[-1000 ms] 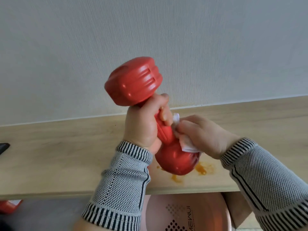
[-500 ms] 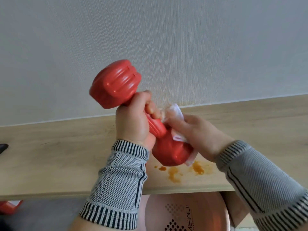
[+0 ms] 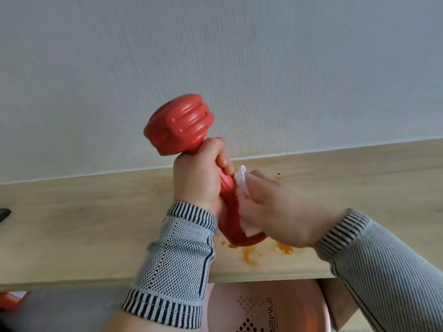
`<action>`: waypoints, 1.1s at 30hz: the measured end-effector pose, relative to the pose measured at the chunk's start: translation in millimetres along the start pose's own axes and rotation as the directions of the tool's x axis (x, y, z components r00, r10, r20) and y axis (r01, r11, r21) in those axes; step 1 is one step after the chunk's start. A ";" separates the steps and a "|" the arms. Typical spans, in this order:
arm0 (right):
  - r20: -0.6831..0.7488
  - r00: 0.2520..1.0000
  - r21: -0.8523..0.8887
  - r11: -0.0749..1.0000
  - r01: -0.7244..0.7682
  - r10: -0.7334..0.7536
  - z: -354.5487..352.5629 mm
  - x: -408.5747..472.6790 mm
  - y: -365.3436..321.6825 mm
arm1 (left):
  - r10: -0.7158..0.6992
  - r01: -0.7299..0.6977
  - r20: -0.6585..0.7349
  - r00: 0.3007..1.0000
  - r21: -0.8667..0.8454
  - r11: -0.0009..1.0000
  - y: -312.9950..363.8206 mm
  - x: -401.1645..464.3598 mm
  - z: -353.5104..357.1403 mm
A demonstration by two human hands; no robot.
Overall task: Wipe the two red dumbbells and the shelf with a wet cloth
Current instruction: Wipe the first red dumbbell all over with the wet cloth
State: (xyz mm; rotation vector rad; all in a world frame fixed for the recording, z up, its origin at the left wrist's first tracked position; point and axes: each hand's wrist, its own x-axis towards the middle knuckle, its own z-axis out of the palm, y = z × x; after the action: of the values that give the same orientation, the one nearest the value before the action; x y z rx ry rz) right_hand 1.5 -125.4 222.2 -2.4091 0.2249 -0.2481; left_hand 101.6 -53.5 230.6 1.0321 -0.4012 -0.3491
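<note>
While the left hand (image 3: 199, 178) grips the red dumbbell (image 3: 182, 130), the right hand (image 3: 280, 209) presses a white cloth (image 3: 242, 188) against it.

One red dumbbell (image 3: 182, 130) up, one white cloth (image 3: 242, 188) on it, two hands, left (image 3: 199, 178) and right (image 3: 280, 212), one wooden shelf (image 3: 84, 224), several orange stains (image 3: 249, 255).
</note>
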 end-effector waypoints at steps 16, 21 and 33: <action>-0.258 0.966 0.168 0.984 0.065 -0.019 -0.2 5.9 12.0 | -0.112 0.006 0.372 0.922 0.274 0.962 14.4 -7.5 10.8; -0.430 0.895 0.528 0.838 0.139 0.123 -14.1 12.3 21.8 | -0.273 0.128 0.352 0.895 0.384 0.914 1.6 -10.6 2.8; -0.491 0.722 0.724 0.689 0.027 0.488 -29.3 14.5 35.3 | -0.398 0.219 0.332 0.855 0.464 0.858 -32.7 -16.1 6.9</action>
State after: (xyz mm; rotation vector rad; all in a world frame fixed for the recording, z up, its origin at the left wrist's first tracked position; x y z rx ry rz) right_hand 5.2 -173.4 222.3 -1.4166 0.6548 -0.8945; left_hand 81.3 -66.7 202.5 1.4497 -0.7156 -0.8206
